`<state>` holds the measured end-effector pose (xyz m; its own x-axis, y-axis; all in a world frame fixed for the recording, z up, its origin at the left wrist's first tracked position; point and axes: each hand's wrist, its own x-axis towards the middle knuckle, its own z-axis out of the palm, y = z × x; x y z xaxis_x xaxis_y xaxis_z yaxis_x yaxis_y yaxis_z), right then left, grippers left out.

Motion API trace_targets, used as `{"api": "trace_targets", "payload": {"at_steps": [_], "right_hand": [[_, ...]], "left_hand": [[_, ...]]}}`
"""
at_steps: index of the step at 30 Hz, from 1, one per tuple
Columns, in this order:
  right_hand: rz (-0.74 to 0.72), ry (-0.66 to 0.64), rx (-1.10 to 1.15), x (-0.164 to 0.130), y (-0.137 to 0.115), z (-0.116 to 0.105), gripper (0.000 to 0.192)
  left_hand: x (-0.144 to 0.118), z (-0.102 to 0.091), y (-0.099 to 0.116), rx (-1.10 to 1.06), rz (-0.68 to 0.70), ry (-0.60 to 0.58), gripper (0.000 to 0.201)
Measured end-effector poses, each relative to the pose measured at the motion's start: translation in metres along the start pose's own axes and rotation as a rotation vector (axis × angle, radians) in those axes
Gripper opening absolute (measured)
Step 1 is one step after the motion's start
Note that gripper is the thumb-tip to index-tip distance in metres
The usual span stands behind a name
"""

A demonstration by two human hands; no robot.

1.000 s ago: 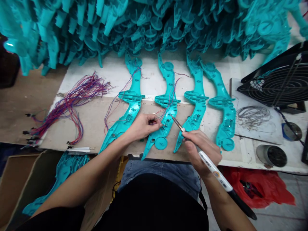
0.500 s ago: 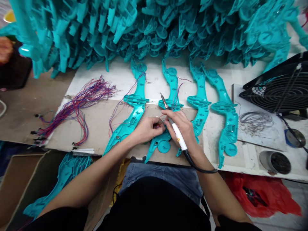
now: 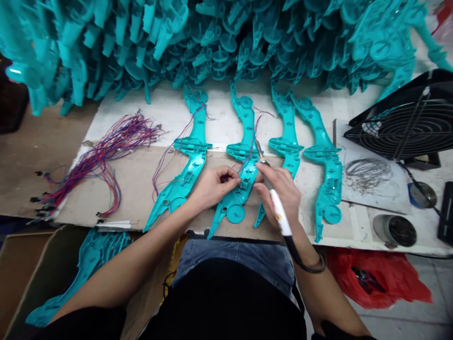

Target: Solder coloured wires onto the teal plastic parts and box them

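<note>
The fingers (image 3: 230, 171) of the left hand (image 3: 212, 189) are pinched narrow on some thin wire beside a small fitting (image 3: 244, 184) in the turquoise shell (image 3: 242, 150), second from the left in the row; exactly what lies between the tips I can't make out. The right hand (image 3: 285, 189) grips a soldering iron (image 3: 281, 215) like a pen, its metal point near the shell's right edge; from here I can't tell whether it touches. To do this well, I'd brace the pinching hand, hold the wire steady and bring the hot end in briefly, clear of plastic that would likely soften.

The shell is glossy and moulded, curved like a bow, with a ribbed crosspiece. Slack red and purple wires (image 3: 255, 130) trail over it. A similar shell (image 3: 194, 165) lies left, two more shells (image 3: 322, 152) right, on the stained tabletop (image 3: 134, 189). Farther left sprawls a tangled wire bundle (image 3: 102, 158); a grilled black fan (image 3: 410, 118) stands right; a dense turquoise heap (image 3: 219, 52) rises on the far side.
</note>
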<state>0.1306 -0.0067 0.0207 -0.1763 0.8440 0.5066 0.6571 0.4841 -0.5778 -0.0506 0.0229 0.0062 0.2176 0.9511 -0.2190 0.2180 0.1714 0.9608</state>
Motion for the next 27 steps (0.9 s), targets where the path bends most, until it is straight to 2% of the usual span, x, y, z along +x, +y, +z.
{"api": "trace_targets", "payload": {"at_steps": [3,5,11,23,27], "right_hand": [[0.043,0.131,0.058,-0.016,-0.005,-0.017,0.028],[0.056,0.149,0.119,-0.028,-0.008,-0.025,0.020],[0.044,0.141,0.196,-0.048,-0.008,-0.025,0.026],[-0.020,0.068,0.219,-0.046,-0.005,-0.020,0.028],[-0.046,0.082,0.194,-0.046,-0.004,-0.021,0.030]], "left_hand": [[0.003,0.004,-0.002,0.029,0.041,0.023,0.014],[0.004,0.006,-0.003,0.046,0.062,0.023,0.013],[0.006,0.011,-0.002,0.091,0.088,0.030,0.010],[0.008,0.013,0.002,0.094,0.083,0.038,0.012],[0.008,0.013,0.002,0.097,0.072,0.028,0.012]]}}
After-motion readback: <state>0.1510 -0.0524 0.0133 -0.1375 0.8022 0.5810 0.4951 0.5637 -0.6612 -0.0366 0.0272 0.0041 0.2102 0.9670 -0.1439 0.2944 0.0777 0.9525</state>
